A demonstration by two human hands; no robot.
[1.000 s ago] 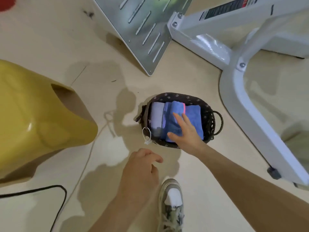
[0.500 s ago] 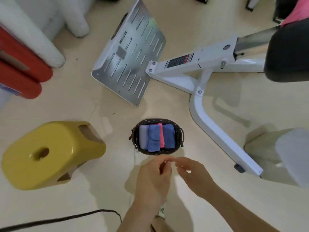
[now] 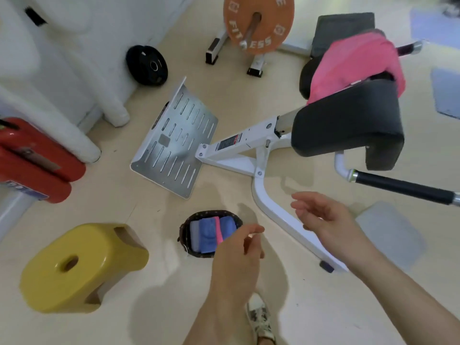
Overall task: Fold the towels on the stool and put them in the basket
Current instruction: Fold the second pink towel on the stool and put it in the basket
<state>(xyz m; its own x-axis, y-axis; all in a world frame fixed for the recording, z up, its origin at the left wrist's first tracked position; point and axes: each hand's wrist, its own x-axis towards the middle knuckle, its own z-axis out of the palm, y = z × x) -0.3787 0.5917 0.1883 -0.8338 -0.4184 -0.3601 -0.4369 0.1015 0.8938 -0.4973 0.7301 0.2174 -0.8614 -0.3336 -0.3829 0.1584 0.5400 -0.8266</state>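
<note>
From the head camera, the folded towels (image 3: 207, 234) stand side by side in the basket (image 3: 184, 229) on the floor, near the bare yellow stool (image 3: 82, 266). The left hand (image 3: 237, 257) hangs above the basket's right edge, fingers loosely curled, holding nothing. The right hand (image 3: 323, 219) hovers apart from it, relaxed and empty, over the white bench frame (image 3: 276, 210).

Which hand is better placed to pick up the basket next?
Left, probably: the left hand hovers by the basket, holding nothing. The right hand sits further off, above the white bench leg.
</note>
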